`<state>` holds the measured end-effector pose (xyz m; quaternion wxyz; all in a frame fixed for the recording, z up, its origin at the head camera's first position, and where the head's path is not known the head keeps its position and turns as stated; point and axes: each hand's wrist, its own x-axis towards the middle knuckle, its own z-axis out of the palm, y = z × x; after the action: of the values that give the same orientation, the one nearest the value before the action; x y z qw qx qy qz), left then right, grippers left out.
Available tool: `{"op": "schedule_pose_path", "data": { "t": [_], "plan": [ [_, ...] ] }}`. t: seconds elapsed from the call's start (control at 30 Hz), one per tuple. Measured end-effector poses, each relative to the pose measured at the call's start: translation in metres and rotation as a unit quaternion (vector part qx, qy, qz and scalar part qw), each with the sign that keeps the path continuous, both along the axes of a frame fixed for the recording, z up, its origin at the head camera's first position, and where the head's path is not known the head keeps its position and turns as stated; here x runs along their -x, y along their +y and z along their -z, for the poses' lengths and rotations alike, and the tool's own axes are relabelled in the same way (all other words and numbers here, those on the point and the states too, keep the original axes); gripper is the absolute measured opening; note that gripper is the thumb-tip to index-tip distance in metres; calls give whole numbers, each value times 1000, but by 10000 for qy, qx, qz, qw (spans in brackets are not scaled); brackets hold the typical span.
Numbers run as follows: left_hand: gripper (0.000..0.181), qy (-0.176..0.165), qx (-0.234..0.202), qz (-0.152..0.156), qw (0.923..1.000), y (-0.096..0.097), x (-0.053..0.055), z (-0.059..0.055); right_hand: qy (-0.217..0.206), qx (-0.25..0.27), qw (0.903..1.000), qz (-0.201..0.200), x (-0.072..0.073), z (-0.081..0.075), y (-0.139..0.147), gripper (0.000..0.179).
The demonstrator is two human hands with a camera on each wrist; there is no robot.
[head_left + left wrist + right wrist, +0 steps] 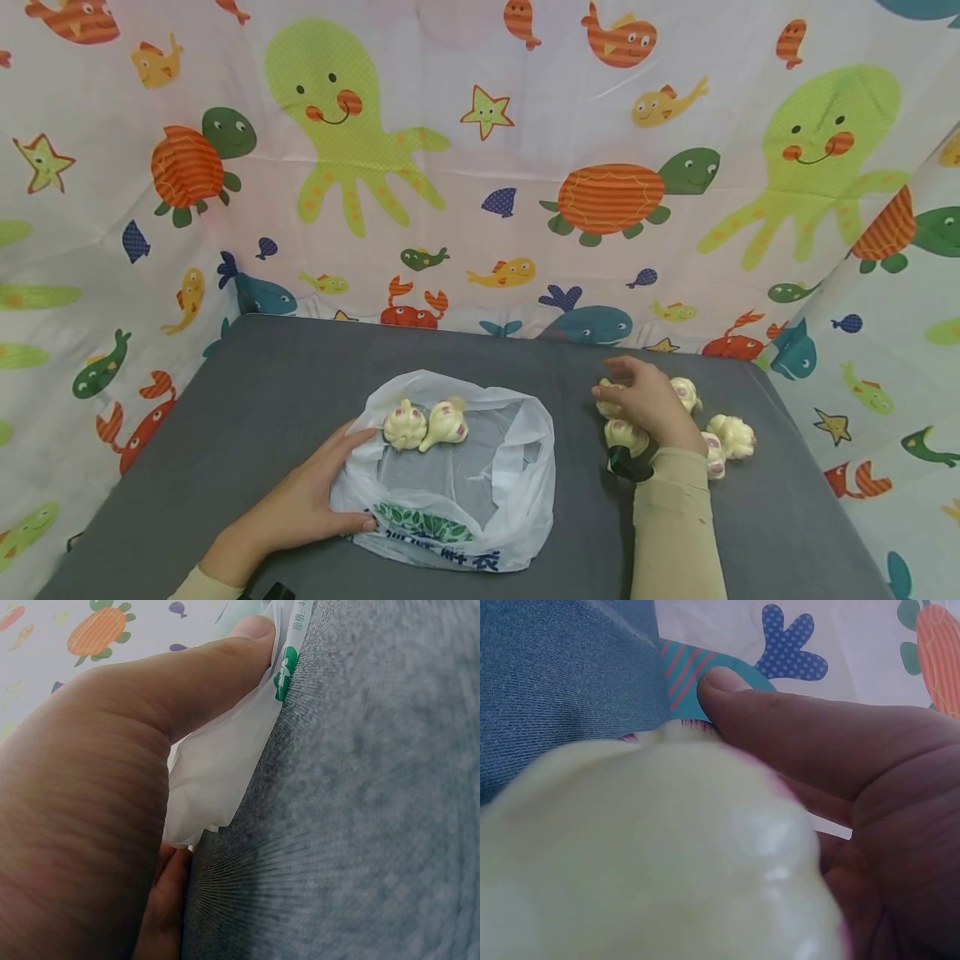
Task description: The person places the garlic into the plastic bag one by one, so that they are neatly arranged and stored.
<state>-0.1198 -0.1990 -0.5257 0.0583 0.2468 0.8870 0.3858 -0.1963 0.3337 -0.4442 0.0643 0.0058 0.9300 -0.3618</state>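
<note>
A white plastic bag (525, 508) with green and blue print lies mouth up on the grey table, two garlic bulbs (406, 427) inside its left part. My left hand (300, 496) holds the bag's left side, thumb toward the front and fingers at the back rim. To the right, my right hand (648, 400) reaches over a group of garlic bulbs (731, 437), thumb and fingers apart. One garlic bulb (609, 402) shows right by the thumb, partly hidden by the hand. In the right wrist view, a near garlic bulb (652, 847) fills much of the picture.
Behind the grey table (315, 358) hangs a cloth (465, 200) printed with sea animals, which also runs along both sides. More garlic bulbs (686, 393) lie close around the right hand and forearm. A dark strap (628, 465) circles the right wrist.
</note>
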Motion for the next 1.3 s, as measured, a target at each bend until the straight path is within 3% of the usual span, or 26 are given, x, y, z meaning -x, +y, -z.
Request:
{"op": "schedule_pose_path", "data": {
  "t": [1.3],
  "plan": [
    [115, -2, -9, -5, 10000, 0, 0, 1, 208, -65, 9997, -59, 0, 1, -1, 68]
  ]
}}
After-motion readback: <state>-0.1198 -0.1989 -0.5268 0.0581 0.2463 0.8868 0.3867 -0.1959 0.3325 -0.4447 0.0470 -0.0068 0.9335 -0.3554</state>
